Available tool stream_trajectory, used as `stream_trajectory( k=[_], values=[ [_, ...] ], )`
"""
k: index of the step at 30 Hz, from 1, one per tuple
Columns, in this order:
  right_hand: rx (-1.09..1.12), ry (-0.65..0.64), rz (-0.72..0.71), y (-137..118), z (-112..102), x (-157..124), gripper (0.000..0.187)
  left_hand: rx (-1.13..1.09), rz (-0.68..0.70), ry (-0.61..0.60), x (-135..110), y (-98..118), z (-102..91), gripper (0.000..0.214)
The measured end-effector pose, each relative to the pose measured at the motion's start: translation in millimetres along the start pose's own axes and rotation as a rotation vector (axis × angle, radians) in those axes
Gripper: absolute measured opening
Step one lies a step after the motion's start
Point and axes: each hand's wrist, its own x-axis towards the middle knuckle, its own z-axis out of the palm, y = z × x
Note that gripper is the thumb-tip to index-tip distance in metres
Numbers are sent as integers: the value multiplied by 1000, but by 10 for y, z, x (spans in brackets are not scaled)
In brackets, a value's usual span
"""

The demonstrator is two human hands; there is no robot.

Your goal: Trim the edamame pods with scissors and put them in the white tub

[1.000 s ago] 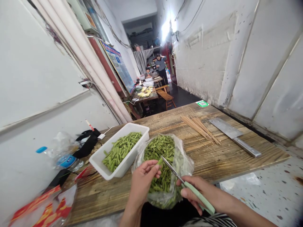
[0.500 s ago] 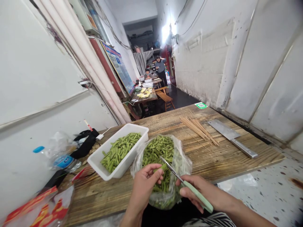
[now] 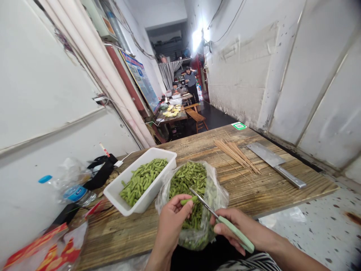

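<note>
My left hand (image 3: 175,216) pinches a green edamame pod (image 3: 188,201) over a clear plastic bag (image 3: 218,188) full of pods. In my right hand (image 3: 234,226) is a pair of scissors (image 3: 231,229) with pale green handles. The blades reach up and left, their tips beside the end of the held pod; whether they touch it I cannot tell. Left of the bag stands a white plastic tub (image 3: 115,201) with more edamame pods (image 3: 143,178) in it. Part of the bag's near side is hidden behind my hands.
Thin wooden skewers (image 3: 237,154) and a cleaver (image 3: 275,163) lie on the wooden table (image 3: 126,241) to the right. At left are a water bottle (image 3: 75,192) and a red-and-white packet (image 3: 47,248). Two people are at the far end of the room, one standing (image 3: 192,82).
The pod in my left hand has turned slightly and now lies flatter, showing more of its side. The scissors stay almost where they were.
</note>
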Motion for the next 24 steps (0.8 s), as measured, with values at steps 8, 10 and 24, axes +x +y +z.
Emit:
stream_trajectory(
  k=[8, 10, 24],
  values=[
    [-42, 22, -47, 32, -1, 16, 47, -174, 3, -67, -11, 21, -13, 29],
    [-116, 10, -71, 23, -3, 0, 47, -126, 6, -134, -28, 19, -12, 28],
    [-191, -3, -89, -45, 12, -33, 52, 256, 93, -354, -145, 79, -27, 32]
  ],
)
